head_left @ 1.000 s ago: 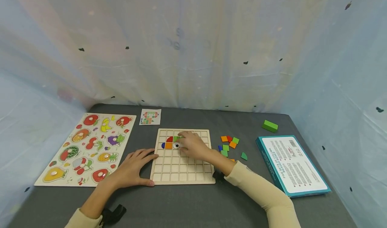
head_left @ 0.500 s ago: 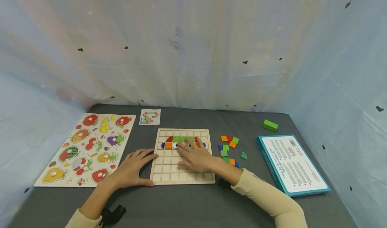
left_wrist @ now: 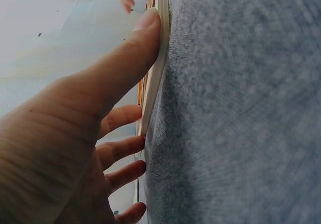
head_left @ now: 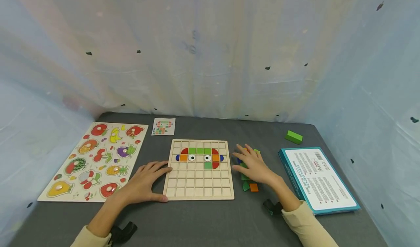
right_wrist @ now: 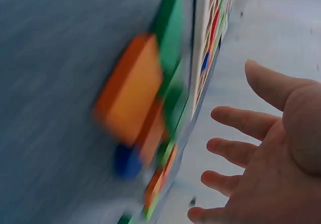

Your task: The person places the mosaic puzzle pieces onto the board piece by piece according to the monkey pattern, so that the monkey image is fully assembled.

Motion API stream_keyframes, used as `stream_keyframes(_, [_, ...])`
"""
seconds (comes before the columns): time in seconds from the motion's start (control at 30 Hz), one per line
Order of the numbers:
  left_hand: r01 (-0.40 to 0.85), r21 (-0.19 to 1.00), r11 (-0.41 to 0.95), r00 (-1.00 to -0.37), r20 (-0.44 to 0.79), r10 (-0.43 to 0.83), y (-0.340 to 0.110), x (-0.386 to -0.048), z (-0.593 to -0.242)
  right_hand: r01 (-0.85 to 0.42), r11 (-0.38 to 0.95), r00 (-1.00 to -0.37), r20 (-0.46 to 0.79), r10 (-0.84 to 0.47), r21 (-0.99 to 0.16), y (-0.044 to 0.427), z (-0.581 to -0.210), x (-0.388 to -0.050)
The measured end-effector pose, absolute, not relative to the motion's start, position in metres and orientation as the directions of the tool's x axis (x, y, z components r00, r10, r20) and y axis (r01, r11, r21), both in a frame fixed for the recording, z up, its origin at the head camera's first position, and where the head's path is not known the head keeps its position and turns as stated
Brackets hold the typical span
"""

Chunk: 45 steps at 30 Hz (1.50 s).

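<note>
A wooden grid board lies at the middle of the table. Coloured pieces fill some upper cells: red, green, orange and blue ones, with two eye pieces. The left hand rests at the board's left edge, fingers spread; in the left wrist view its thumb touches the board's edge. The right hand, fingers spread, is over the loose pieces right of the board and partly hides them. An orange square shows below it. In the right wrist view the right hand holds nothing.
A fruit puzzle board lies at the left. Behind the grid board is a small pattern card. On the right are a blue-edged box and a green block. A hanging sheet stands behind the table.
The right hand has moved off the board, rightward to the loose pieces. A green piece and red pieces below the right eye piece now show. The left hand has not moved.
</note>
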State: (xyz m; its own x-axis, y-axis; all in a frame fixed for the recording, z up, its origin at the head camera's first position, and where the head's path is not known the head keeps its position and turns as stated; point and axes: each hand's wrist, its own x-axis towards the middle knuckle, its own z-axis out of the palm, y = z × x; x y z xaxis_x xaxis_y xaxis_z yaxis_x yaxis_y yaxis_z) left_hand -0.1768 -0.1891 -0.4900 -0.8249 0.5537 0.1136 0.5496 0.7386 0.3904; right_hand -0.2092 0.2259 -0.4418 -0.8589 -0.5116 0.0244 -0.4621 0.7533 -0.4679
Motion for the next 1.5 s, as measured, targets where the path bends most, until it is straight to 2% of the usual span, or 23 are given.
stream_keyframes(0.2, [0.549, 0.387, 0.741, -0.826, 0.117, 0.552, -0.189, -0.177, -0.491, -0.39, 0.784, -0.905, 0.044, -0.423, -0.484, 0.262, -0.451, -0.198])
stream_keyframes(0.37, [0.55, 0.388, 0.74, -0.825, 0.115, 0.553, -0.189, -0.177, -0.491, -0.395, 0.783, -0.908, 0.074, -0.412, -0.481, 0.279, -0.453, -0.188])
stream_keyframes(0.57, [0.548, 0.389, 0.74, -0.826, 0.114, 0.552, -0.189, -0.177, -0.49, -0.389, 0.748, -0.909, 0.094, -0.405, -0.538, 0.292, -0.457, -0.182])
stream_keyframes(0.7, [0.547, 0.391, 0.741, -0.826, 0.109, 0.552, -0.189, -0.176, -0.49, -0.366, 0.741, -0.917, 0.082, -0.391, -0.563, 0.293, -0.46, -0.181])
stream_keyframes(1.5, [0.547, 0.384, 0.744, -0.826, 0.103, 0.554, -0.188, -0.177, -0.489, -0.394, 0.761, -0.91, 0.101, -0.403, -0.516, 0.267, -0.464, -0.187])
